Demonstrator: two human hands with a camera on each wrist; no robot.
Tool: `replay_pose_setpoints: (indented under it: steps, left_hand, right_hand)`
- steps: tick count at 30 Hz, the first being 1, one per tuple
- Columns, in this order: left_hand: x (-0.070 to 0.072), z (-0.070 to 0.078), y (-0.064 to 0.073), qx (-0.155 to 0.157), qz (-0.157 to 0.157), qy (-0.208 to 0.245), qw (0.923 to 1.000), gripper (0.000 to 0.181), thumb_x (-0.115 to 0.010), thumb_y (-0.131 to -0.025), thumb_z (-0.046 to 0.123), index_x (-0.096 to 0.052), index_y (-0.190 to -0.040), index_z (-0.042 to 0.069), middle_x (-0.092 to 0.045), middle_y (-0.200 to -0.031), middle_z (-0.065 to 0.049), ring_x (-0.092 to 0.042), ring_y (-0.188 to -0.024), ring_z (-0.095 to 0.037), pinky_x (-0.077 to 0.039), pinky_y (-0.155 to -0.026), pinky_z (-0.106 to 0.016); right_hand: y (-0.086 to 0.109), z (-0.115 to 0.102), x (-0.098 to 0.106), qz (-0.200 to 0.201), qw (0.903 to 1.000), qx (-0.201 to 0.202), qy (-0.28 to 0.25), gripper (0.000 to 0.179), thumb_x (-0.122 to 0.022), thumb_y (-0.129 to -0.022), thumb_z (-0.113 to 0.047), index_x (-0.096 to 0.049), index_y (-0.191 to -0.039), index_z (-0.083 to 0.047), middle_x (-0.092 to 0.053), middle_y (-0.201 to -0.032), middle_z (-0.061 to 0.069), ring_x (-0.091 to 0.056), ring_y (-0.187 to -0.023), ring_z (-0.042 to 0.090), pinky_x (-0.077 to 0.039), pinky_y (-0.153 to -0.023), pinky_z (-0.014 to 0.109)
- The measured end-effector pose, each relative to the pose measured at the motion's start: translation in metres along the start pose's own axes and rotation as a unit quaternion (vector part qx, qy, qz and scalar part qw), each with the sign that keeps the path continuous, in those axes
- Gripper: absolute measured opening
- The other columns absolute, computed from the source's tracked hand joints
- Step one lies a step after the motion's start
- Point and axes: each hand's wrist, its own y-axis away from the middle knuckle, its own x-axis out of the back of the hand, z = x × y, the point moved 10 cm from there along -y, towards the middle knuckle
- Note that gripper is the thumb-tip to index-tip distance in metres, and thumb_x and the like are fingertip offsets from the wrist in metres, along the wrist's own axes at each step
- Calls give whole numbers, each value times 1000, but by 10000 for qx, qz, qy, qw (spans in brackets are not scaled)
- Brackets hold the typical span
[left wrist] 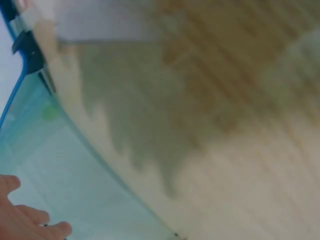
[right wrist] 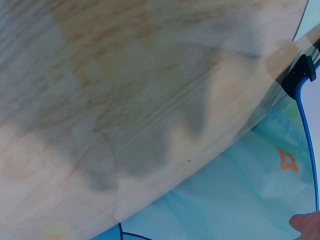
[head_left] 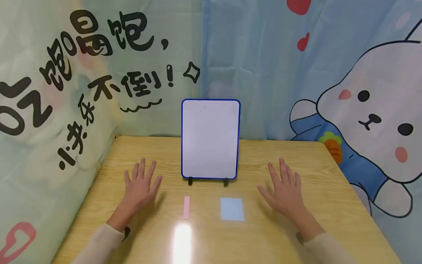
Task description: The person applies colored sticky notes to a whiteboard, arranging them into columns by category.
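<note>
My left hand (head_left: 140,189) hovers over the left half of the table, fingers spread and holding nothing. On the other side my right hand (head_left: 286,190) is held the same way, its fingers apart. Between them lie a narrow pink paper strip (head_left: 186,208), closer to the left hand, and a light blue square of paper (head_left: 232,209), closer to the right. Behind these papers stands a whiteboard (head_left: 210,139) with a blue frame, upright on two black feet. Fingertips of the left hand (left wrist: 30,220) show at the lower left of the left wrist view.
The wooden table (head_left: 155,146) ends at a printed curtain (head_left: 250,73) behind and at the sides. A rabbit figure (head_left: 376,110) is printed at the right, large black characters at the left. A bright light reflection lies on the near part of the table.
</note>
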Motion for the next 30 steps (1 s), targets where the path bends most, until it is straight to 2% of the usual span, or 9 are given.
replay_pose_setpoints:
  steps: [6,10,14,20,26,30]
  left_hand:
    - [16,12,-3,-117,262,113,9995,64,-42,-102,48,-29,-157,16,-13,-164,-23,-18,-147,-48,-4,-112,-75]
    - [22,31,-2,-332,347,128,9988,63,-44,-102,45,-29,-157,16,-13,-164,-22,-17,-148,-46,-5,-113,-75]
    - [25,53,1,-590,389,71,9975,63,-46,-102,44,-30,-157,18,-15,-164,-21,-19,-148,-44,-6,-114,-73]
    - [22,91,5,-1163,398,41,9924,62,-47,-101,44,-30,-157,22,-17,-164,-18,-21,-149,-41,-9,-115,-71]
    - [17,135,11,-1864,425,14,9815,63,-45,-101,48,-29,-157,23,-17,-165,-16,-23,-149,-39,-13,-116,-70]
    - [6,162,17,-2297,307,-43,9728,63,-41,-102,52,-30,-157,23,-18,-165,-16,-25,-149,-38,-16,-115,-69]
  right_hand:
    - [-7,-14,10,235,9990,295,-223,83,-68,-87,-42,-31,-154,-8,-4,-165,22,-19,-144,50,-15,-110,72]
    - [-10,-25,13,284,9979,427,-401,84,-68,-87,-39,-30,-155,-9,-3,-165,21,-24,-141,52,-17,-110,72]
    - [-10,-37,14,498,9950,695,-524,83,-70,-84,-36,-34,-153,-7,-9,-164,25,-29,-137,54,-21,-108,72]
    - [-7,-55,13,919,9849,1347,-574,78,-69,-84,-41,-42,-148,-4,-22,-158,32,-37,-132,54,-27,-103,72]
    - [-6,-71,3,752,9805,1750,-477,80,-63,-88,-54,-43,-147,-4,-24,-158,30,-37,-136,50,-32,-103,70]
    - [-2,-83,-5,606,9774,1972,-452,81,-67,-86,-54,-44,-148,-7,-24,-159,28,-41,-133,49,-35,-101,69]
